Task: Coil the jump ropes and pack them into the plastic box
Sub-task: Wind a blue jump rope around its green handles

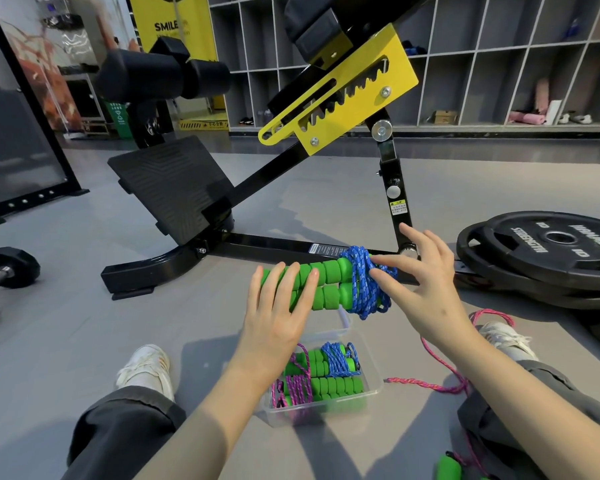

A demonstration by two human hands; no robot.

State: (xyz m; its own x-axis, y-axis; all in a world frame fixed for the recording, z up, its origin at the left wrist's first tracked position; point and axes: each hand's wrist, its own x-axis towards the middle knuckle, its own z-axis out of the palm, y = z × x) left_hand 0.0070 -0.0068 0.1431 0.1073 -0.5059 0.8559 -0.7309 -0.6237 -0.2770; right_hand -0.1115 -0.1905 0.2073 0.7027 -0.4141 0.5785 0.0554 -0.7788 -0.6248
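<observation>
Left hand [278, 306] gripping paired green handles [323, 285] above the box [374, 386]; right hand [426, 282] spread open, fingertips on blue rope [364, 285] wound around the handles' end. Below, between the legs on the floor, box holding coiled ropes. Right of it, loose pink rope [440, 368] trailing past the shoe [503, 337].

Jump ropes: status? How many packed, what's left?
Done: two coiled ropes, one blue-corded, one pink-corded, lie in the plastic box. In hand: left hand grips the green handles of a third; right hand is on its wound blue cord. Left: pack it, then coil the loose pink rope.
</observation>
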